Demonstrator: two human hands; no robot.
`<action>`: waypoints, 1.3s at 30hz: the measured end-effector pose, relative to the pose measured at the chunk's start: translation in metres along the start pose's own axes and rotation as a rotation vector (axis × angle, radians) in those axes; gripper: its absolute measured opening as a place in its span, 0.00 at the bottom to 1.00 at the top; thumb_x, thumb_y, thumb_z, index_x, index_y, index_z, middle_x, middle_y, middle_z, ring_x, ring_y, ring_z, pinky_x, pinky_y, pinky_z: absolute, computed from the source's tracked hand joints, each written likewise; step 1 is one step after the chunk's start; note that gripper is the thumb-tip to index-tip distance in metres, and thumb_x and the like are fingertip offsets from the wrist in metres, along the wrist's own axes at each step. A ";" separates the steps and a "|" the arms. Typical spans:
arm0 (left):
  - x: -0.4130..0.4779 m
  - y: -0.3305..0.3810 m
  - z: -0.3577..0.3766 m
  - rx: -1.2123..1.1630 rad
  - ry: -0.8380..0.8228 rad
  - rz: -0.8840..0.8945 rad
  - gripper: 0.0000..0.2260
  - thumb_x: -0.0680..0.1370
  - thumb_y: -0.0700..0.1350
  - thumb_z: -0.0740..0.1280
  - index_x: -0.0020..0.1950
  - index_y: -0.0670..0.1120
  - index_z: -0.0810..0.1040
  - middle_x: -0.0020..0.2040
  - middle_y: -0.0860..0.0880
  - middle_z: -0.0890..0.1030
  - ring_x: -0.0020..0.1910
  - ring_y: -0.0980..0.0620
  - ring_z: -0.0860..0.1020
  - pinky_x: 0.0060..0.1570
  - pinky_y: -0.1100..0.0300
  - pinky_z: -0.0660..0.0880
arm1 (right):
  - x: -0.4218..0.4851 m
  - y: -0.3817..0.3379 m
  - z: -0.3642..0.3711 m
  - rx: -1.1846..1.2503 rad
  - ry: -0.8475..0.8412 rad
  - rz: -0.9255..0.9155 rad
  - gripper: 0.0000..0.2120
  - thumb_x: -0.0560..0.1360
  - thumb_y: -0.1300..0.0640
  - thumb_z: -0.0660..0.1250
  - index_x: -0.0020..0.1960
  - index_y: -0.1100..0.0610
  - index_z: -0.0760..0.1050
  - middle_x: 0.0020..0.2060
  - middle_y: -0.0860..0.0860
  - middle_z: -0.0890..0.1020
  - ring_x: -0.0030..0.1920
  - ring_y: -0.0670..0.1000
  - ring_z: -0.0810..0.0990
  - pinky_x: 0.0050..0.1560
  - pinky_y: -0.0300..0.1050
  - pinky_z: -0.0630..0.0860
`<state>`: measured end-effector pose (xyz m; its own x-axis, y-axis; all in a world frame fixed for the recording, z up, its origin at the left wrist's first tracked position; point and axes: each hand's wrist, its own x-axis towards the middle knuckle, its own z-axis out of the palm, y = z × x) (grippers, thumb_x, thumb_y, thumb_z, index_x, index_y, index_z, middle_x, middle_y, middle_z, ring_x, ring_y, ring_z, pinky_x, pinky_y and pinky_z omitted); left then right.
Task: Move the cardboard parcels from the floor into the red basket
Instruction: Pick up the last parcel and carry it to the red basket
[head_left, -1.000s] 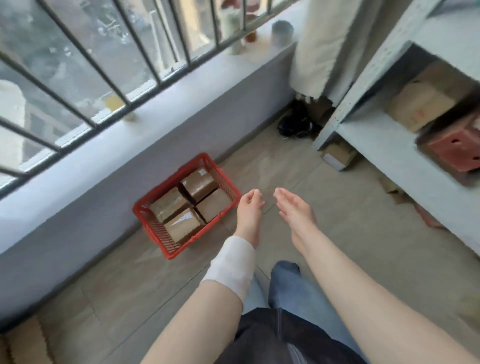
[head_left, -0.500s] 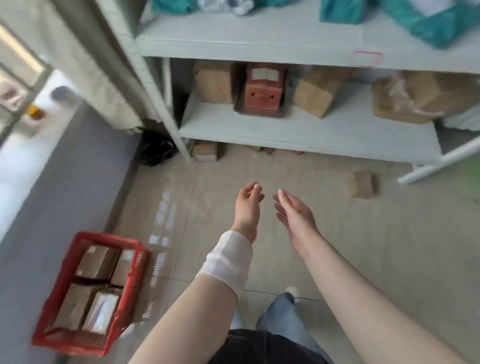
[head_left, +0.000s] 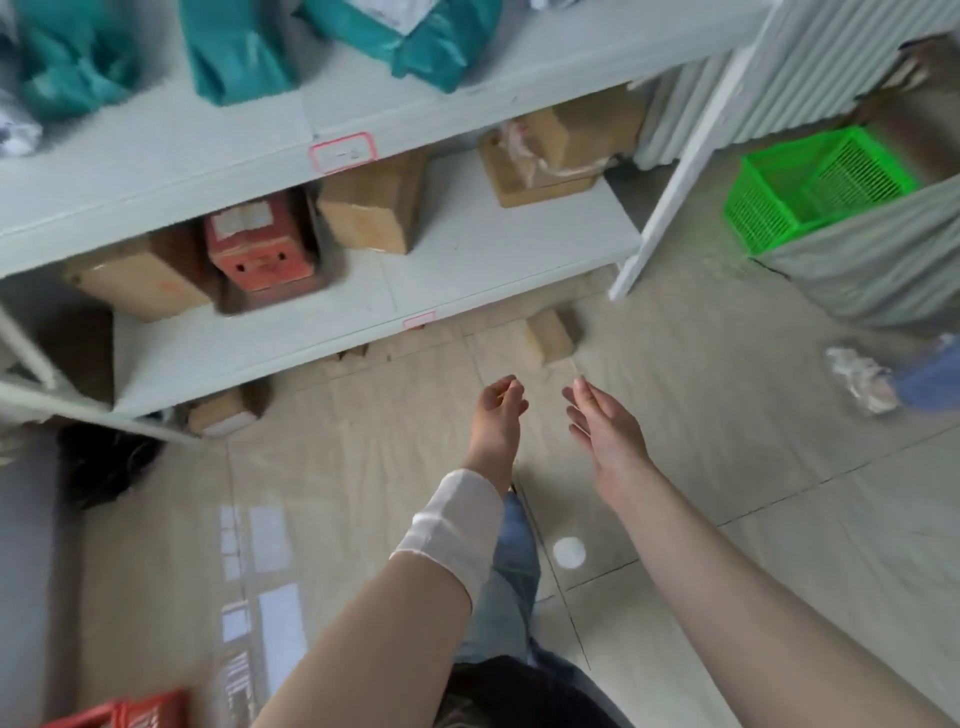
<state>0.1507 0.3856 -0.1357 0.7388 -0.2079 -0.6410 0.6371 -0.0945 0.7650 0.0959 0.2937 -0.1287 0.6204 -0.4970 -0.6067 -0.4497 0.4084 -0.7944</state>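
A small cardboard parcel (head_left: 551, 333) lies on the tiled floor just in front of the shelf's lower board. Below it hang my left hand (head_left: 497, 415), fingers loosely curled and empty, and my right hand (head_left: 602, 421), flat with fingers apart and empty. A white wrap covers my left wrist. Another parcel (head_left: 224, 413) with a white side lies on the floor under the shelf at the left. Only a corner of the red basket (head_left: 130, 714) shows at the bottom left edge.
A white shelf unit (head_left: 493, 249) holds cardboard boxes, a red box (head_left: 260, 249) and teal bags. A green basket (head_left: 810, 192) stands at the right behind a grey cloth. A black bag (head_left: 104, 462) lies at the left. Another person's foot (head_left: 872, 384) is at the right.
My view has swung right, away from the red basket and toward the shelf. The floor parcel now lies just beyond my hands. Both hands stay empty.
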 end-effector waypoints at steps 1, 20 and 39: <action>0.014 0.007 0.014 0.011 -0.007 -0.003 0.17 0.81 0.46 0.58 0.69 0.41 0.68 0.66 0.44 0.74 0.63 0.47 0.75 0.57 0.59 0.66 | 0.015 -0.009 -0.008 0.004 0.007 -0.001 0.22 0.76 0.48 0.63 0.67 0.56 0.71 0.65 0.52 0.76 0.65 0.51 0.74 0.69 0.48 0.68; 0.210 0.103 0.202 0.034 0.020 -0.125 0.18 0.81 0.47 0.58 0.69 0.43 0.68 0.64 0.46 0.75 0.62 0.49 0.75 0.63 0.55 0.67 | 0.253 -0.155 -0.105 -0.117 0.022 0.135 0.25 0.75 0.43 0.63 0.68 0.54 0.69 0.67 0.50 0.74 0.64 0.52 0.73 0.69 0.47 0.67; 0.229 0.117 0.273 -0.519 0.564 -0.092 0.16 0.81 0.45 0.57 0.68 0.41 0.68 0.60 0.48 0.74 0.55 0.51 0.75 0.57 0.58 0.66 | 0.379 -0.258 -0.129 -0.631 -0.498 0.038 0.22 0.74 0.49 0.66 0.66 0.55 0.71 0.65 0.50 0.75 0.65 0.49 0.73 0.70 0.47 0.66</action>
<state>0.3348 0.0615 -0.1754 0.5897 0.3193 -0.7418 0.6196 0.4103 0.6691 0.3647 -0.0990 -0.1575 0.7443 -0.0305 -0.6671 -0.6620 -0.1652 -0.7311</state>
